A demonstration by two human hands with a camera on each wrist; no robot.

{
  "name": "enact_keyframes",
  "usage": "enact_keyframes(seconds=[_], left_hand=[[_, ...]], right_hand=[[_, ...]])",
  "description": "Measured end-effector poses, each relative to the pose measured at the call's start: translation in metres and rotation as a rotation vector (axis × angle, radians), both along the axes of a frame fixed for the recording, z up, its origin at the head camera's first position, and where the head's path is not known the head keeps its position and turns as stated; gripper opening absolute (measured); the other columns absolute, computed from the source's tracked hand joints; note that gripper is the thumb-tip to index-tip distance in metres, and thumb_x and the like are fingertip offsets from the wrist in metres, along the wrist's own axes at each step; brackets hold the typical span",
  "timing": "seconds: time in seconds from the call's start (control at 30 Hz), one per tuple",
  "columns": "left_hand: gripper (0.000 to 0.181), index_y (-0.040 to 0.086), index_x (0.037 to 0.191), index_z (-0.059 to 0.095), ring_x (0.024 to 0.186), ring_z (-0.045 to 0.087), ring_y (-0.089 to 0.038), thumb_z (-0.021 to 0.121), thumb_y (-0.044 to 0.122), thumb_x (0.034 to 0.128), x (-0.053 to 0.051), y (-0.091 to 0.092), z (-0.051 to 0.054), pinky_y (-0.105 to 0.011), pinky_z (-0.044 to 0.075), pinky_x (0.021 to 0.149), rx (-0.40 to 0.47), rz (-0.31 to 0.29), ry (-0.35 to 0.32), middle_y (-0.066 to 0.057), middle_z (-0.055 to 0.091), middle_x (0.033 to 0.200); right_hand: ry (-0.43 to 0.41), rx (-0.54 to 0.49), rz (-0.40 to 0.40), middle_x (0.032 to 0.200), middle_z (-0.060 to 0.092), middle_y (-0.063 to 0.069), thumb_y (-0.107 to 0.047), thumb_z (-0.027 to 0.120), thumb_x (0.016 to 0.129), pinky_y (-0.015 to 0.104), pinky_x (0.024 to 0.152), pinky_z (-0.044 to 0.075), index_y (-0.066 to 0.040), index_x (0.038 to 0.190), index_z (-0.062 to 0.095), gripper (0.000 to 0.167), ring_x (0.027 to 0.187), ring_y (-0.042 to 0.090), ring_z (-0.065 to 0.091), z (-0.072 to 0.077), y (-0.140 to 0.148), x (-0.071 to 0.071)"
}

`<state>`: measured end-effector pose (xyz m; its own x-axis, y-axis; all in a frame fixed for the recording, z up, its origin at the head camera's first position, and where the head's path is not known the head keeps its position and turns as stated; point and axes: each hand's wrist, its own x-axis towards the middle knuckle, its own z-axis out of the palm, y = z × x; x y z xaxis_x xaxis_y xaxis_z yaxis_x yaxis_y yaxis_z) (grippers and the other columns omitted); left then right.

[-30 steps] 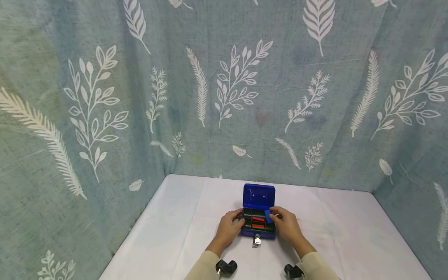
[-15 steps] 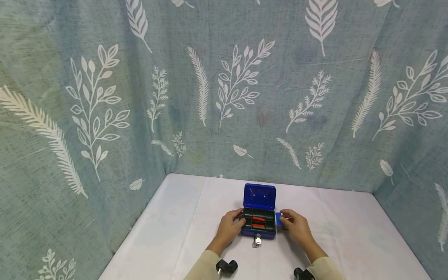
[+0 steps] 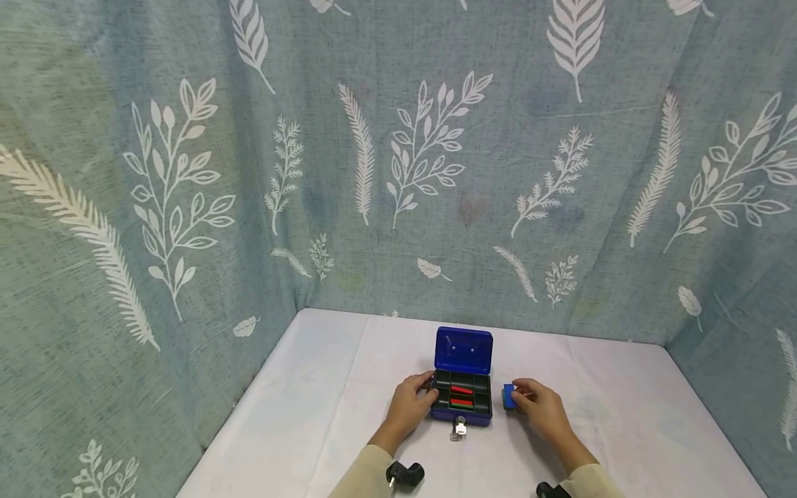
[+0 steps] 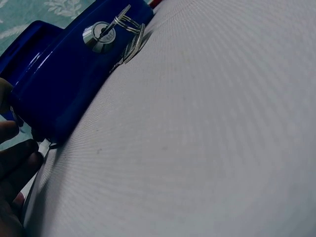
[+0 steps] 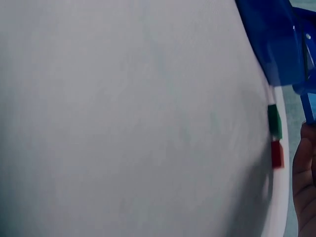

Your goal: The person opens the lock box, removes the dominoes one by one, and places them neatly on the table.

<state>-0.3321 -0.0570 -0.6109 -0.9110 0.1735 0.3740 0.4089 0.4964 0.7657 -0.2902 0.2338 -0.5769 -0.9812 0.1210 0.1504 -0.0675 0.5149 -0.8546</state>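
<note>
A blue cash box [image 3: 476, 420] stands with its lid [image 3: 463, 351] raised and a black divided tray [image 3: 461, 382] inside. Red pieces [image 3: 461, 391] lie in the tray's middle compartments, with some green under the front one. My left hand [image 3: 407, 408] holds the box by its left side, thumb at the rim. To the right of the box, my right hand [image 3: 544, 411] pinches a flat blue piece [image 3: 509, 396]. In the right wrist view, a green block [image 5: 275, 121] and a red block [image 5: 277, 154] sit on the table below that piece, which appears raised above them.
Keys on a ring [image 4: 129, 37] hang from the lock [image 4: 100, 35] at the box's front. A white cloth [image 3: 336, 429] covers the table. A leaf-patterned curtain [image 3: 373, 277] surrounds it at the back and sides.
My right hand has lifted the blue piece from the tray's right side and carried it rightward out of the box, over the table. My left hand has stayed at the box.
</note>
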Motion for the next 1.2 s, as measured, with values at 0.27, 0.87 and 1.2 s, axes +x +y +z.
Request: enact_keyframes(seconds=[0.27,0.87,1.2], left_hand=[[0.044,0.008,0.128,0.065,0.105,0.06,-0.02,0.067,0.023,0.0868,0.001,0.0,0.002,-0.044,0.045,0.095,-0.002,0.0,-0.033,-0.002,0.068,0.111],[0.046,0.007,0.129,0.064,0.107,0.06,-0.02,0.066,0.025,0.0865,0.0,0.001,0.002,-0.044,0.045,0.097,-0.025,0.005,-0.05,-0.002,0.068,0.112],[0.045,0.009,0.129,0.064,0.105,0.06,-0.017,0.066,0.025,0.087,0.001,0.001,0.002,-0.042,0.045,0.096,-0.035,0.016,-0.071,-0.001,0.068,0.111]], right_hand=[[-0.03,0.133,-0.012,0.098,0.069,0.006,-0.007,0.067,0.09,0.031,0.072,0.053,-0.004,0.114,0.068,0.024,0.087,0.02,0.065,-0.005,0.015,0.001],[-0.105,0.191,-0.077,0.101,0.067,0.01,-0.006,0.066,0.09,0.047,0.082,0.052,-0.001,0.117,0.066,0.027,0.093,0.027,0.063,-0.008,0.035,0.005],[-0.119,0.215,-0.092,0.101,0.066,0.013,-0.005,0.065,0.091,0.047,0.08,0.052,0.003,0.117,0.064,0.027,0.091,0.028,0.062,-0.007,0.039,0.004]])
